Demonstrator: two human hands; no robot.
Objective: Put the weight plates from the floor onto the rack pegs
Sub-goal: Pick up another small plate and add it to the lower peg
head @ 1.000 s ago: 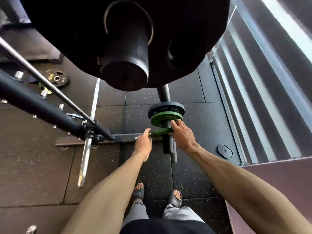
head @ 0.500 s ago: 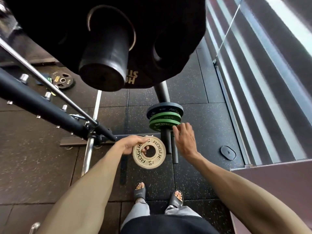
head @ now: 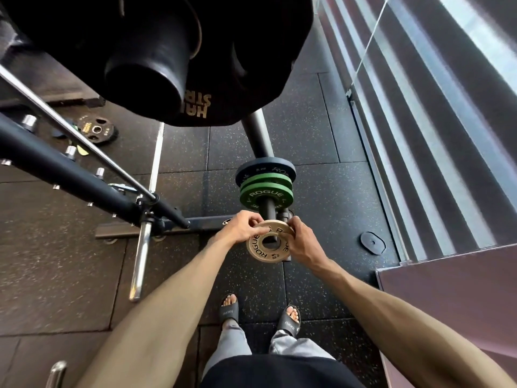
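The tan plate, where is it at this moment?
Head view, centre: the tan plate is held by the left hand and right hand at the tip of the black peg, just before the green plates.

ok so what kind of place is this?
Most likely a gym's free-weights area: green Rogue plates on a rack peg, a tan plate held at its end, a barbell nearby, speckled rubber floor tiles.

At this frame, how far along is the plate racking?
Done: a dark plate and two green plates sit on the peg. In hand: the left hand and right hand hold the tan plate, its hole at the peg's tip. Left: sliding it on, plus a black plate lying on the floor.
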